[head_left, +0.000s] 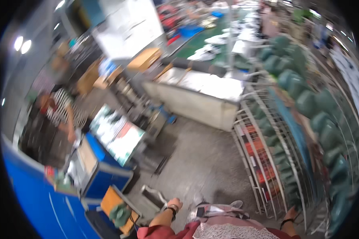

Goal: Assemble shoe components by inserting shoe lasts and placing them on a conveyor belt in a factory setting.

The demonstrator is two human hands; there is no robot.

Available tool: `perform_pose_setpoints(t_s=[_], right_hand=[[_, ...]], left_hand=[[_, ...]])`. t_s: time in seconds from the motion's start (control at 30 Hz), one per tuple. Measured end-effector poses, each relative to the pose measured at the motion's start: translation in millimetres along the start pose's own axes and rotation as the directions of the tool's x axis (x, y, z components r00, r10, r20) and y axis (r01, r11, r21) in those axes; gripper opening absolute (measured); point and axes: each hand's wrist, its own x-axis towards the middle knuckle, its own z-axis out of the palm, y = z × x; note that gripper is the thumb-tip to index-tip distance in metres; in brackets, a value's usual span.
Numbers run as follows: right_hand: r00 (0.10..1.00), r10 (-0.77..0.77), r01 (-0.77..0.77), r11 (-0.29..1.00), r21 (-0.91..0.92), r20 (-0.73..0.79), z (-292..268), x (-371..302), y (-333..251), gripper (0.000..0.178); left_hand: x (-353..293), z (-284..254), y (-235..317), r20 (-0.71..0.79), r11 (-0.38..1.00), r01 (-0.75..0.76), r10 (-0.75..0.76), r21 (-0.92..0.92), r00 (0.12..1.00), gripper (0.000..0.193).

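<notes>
My left hand [175, 204], with a dark band on its wrist, hangs in front of me at the lower middle, above the grey floor. Its fingers look curled in, and nothing shows in them. My right hand [291, 214], also with a dark wristband, is low beside a white wire rack [283, 175]. Blur hides its fingers, so I cannot tell whether it touches the rack. Rows of glossy green foot-shaped pieces, which look like shoe lasts [325, 125], line the rack's shelves. Orange-red items [259, 157] sit on its inner side.
A long pale bin [195, 103] with white material stands ahead. A blue-sided workbench [107, 179] is at left, near a person in a striped top [66, 109]. A green piece [119, 215] rests on an orange-topped stool [109, 199]. Grey floor [191, 159] runs between them.
</notes>
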Motion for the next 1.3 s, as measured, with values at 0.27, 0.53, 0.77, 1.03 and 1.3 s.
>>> perform_pose_setpoints(t_s=[0.27,0.53,0.77,1.03,1.3], right_hand=[[0.921,-0.316,0.389,0.742,-0.546,0.226,139,-208,-94,0.05],[0.628,-0.275,0.633,0.724,-0.273,0.728,265,-273,-223,0.042],[0.531,-0.249,0.701,0.665,-0.255,0.81,404,-281,-351,0.049],[0.172,-0.243,0.928,0.364,-0.075,0.955,544,-290,-514,0.041],[0.062,-0.083,0.689,0.725,0.017,0.995,670,-403,-674,0.033]], left_hand=[[-8,51,-115,0.04,0.92,0.154,-0.15,-0.361,0.988,0.04],[102,29,-138,-0.127,0.7,-0.134,0.062,-0.702,0.99,0.041],[194,-76,-149,-0.352,0.747,-0.363,0.184,-0.557,0.918,0.04],[192,-265,-118,-0.242,0.806,0.017,-0.197,-0.592,0.95,0.07],[206,-433,-173,-0.604,0.758,-0.016,-0.507,-0.652,0.614,0.083]])
